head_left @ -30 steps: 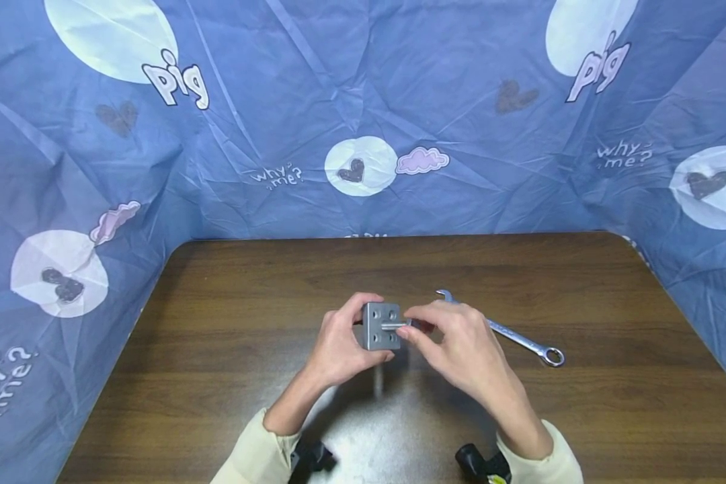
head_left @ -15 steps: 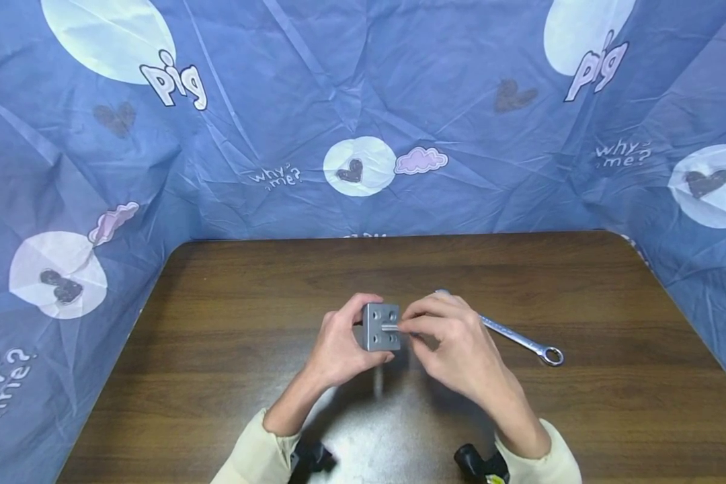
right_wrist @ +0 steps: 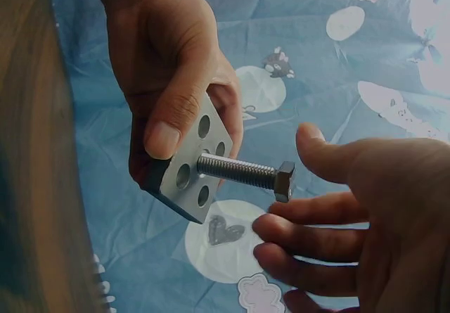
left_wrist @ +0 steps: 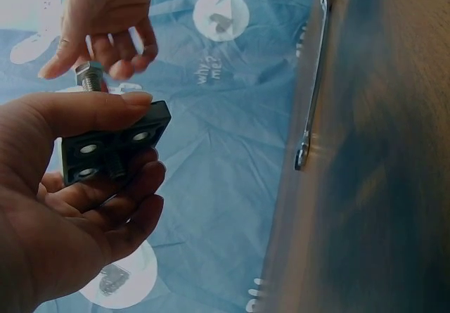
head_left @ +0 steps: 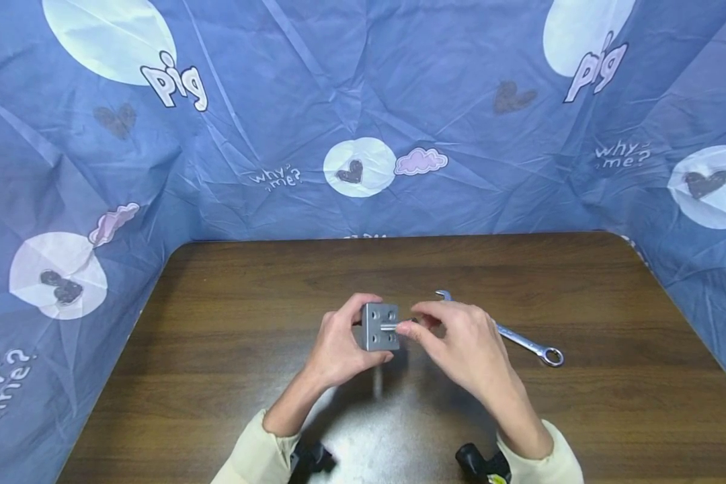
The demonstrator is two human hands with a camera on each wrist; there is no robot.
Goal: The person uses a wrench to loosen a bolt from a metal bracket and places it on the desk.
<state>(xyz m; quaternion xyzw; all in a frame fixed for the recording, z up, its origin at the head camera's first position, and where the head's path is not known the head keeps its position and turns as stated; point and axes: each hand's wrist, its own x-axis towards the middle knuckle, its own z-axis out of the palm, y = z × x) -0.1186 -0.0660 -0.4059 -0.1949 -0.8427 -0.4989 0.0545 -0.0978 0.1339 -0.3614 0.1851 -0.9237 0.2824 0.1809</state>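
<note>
My left hand grips a grey metal block with several holes, thumb on one edge and fingers round the opposite side. A hex bolt stands in the block's middle hole, much of its threaded shank and its head outside. In the left wrist view a dark stub shows on the block's other face. Around the bolt head, my right hand holds its thumb and fingers spread, with a gap between thumb and head. Whether a finger grazes the head I cannot tell. The head view partly hides the bolt head behind the right fingertips.
A combination wrench lies on the brown wooden table behind and right of my right hand, which partly covers it. Blue printed cloth hangs round the table's back and sides. Black wrist cameras sit at both sleeves.
Half a second ago the right fingers reached forward along the bolt; now they have drawn back and spread apart at its head. The left hand and block have hardly moved.
</note>
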